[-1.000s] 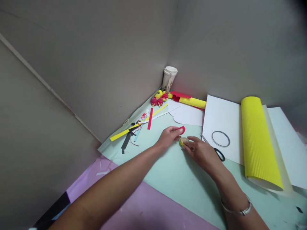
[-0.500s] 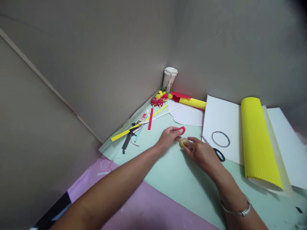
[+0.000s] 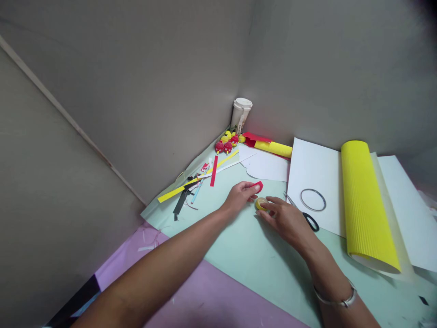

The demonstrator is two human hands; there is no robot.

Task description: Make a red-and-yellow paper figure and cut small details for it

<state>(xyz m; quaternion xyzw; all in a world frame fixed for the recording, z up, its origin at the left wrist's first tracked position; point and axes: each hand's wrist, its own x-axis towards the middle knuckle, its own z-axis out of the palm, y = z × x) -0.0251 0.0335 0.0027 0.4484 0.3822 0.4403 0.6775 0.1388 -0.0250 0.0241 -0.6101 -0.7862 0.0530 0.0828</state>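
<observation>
Between the thumb and fingers of my left hand (image 3: 239, 198) is a small red paper piece (image 3: 258, 186), held above the pale green sheet (image 3: 239, 246). Just right of it, my right hand (image 3: 283, 216) has its fingers closed on a small yellow tape roll (image 3: 261, 203). The two hands are close together but apart. Scissors (image 3: 310, 222) with black handles lie beyond my right hand, partly on white paper (image 3: 327, 168). A thin grey ring (image 3: 313, 199) rests on that white paper.
A big yellow corrugated roll (image 3: 368, 205) lies at the right. A white cup (image 3: 241, 114) stands in the wall corner, with red and yellow round ornaments (image 3: 223, 146) before it. Paper strips (image 3: 177, 192) are at the left, a red and yellow roll (image 3: 273, 148) behind.
The view has shifted very slightly. Both hands keep nearly the same place and hold the same things.
</observation>
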